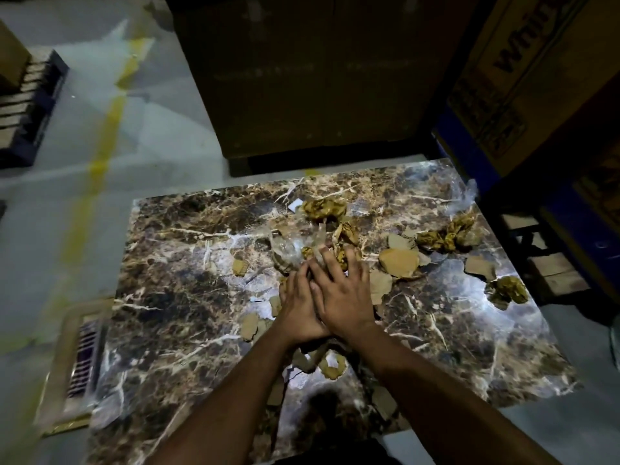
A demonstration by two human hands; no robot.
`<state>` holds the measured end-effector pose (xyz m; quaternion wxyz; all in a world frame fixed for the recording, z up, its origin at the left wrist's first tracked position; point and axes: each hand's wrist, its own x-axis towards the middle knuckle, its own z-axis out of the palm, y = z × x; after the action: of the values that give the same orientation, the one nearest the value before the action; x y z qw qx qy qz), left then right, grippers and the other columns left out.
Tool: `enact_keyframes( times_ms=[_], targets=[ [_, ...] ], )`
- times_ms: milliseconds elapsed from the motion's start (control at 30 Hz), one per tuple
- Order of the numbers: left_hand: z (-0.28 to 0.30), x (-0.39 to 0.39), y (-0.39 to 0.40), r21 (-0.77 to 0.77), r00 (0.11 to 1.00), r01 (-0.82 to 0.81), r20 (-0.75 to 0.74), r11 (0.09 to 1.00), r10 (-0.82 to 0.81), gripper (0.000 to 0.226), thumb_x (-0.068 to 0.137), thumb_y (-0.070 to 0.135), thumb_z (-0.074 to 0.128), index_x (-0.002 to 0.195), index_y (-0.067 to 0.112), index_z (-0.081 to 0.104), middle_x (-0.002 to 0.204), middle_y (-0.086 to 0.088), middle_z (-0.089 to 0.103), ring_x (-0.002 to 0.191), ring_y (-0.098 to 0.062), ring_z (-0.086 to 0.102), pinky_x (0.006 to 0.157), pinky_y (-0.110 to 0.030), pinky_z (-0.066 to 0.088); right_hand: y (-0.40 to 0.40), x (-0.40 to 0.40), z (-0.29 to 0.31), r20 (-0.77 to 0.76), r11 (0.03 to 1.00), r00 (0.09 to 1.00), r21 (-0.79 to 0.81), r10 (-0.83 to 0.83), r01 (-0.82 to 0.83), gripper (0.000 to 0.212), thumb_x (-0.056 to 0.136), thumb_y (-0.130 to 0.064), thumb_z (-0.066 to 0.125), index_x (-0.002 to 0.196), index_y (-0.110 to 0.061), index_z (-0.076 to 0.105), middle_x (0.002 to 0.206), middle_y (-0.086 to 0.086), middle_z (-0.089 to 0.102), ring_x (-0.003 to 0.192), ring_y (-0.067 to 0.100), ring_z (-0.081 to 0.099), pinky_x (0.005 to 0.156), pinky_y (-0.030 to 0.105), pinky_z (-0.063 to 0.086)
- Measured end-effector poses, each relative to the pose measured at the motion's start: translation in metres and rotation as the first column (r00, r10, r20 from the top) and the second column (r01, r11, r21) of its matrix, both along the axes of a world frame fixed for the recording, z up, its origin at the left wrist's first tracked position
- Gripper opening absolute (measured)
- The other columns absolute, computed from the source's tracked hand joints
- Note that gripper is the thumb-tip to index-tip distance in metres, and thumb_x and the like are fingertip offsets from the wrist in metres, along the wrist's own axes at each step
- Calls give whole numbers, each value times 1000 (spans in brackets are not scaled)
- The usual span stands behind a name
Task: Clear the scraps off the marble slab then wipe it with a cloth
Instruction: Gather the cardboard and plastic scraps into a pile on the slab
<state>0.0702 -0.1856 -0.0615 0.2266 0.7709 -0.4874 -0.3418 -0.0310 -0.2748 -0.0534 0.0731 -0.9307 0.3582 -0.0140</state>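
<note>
A dark brown marble slab (188,297) with white veins lies flat before me. Torn cardboard scraps (399,261), crumpled yellowish paper wads (323,208) and a crinkled clear plastic piece (295,245) are strewn over its middle and right side. My left hand (298,307) and my right hand (342,290) lie together at the slab's middle, the right overlapping the left. The fingers of both are spread straight, and they press on the plastic and scraps. More cardboard bits (332,367) lie under my wrists. No cloth is in view.
A large dark carton (312,78) stands just beyond the slab's far edge, and a printed carton (523,72) on blue racking at the right. A floor grate (84,354) sits left of the slab. A pallet (30,105) lies at the far left on the grey floor.
</note>
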Motion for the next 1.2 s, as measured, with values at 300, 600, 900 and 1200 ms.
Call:
enact_keyframes(
  times_ms=[300, 600, 900, 1200],
  targets=[
    [9, -6, 4, -354, 927, -372, -181, 858, 328, 73, 93, 27, 56, 156, 29, 18, 158, -1, 29, 138, -13, 40, 108, -51, 46, -5, 1, 4, -119, 994, 991, 95, 60, -49, 64, 102, -57, 9, 161, -34, 14, 171, 1, 8, 157, 38, -1, 123, 62, 10],
    [10, -10, -38, -299, 992, -103, 41, 949, 121, 85, 81, 92, 16, 156, 54, 2, 170, 13, 1, 155, -20, -12, 120, -65, -1, -17, -17, 36, 174, 896, 985, 435, 13, -89, 99, 96, -56, 57, 148, -55, -27, 170, -4, -12, 152, 21, -25, 125, 55, -5],
    [14, -11, -40, -141, 977, -32, 203, 990, 61, 76, 81, 81, 45, 147, 69, 10, 167, 23, -10, 152, -19, -21, 114, -75, 5, -29, -24, 56, 452, 335, 581, 892, -677, -304, 80, 108, -14, 42, 157, -41, -14, 169, -12, 5, 154, 18, 16, 106, 29, 40],
    [13, -16, -41, -143, 967, -56, 237, 988, 89, 75, 80, 75, 59, 146, 65, 23, 167, 21, -2, 152, -15, -19, 113, -74, 11, -50, -42, 47, 494, 446, 549, 865, -674, -231, 82, 86, -74, 53, 155, -53, 15, 166, -15, 22, 149, 15, 32, 119, 50, 25]
  ],
)
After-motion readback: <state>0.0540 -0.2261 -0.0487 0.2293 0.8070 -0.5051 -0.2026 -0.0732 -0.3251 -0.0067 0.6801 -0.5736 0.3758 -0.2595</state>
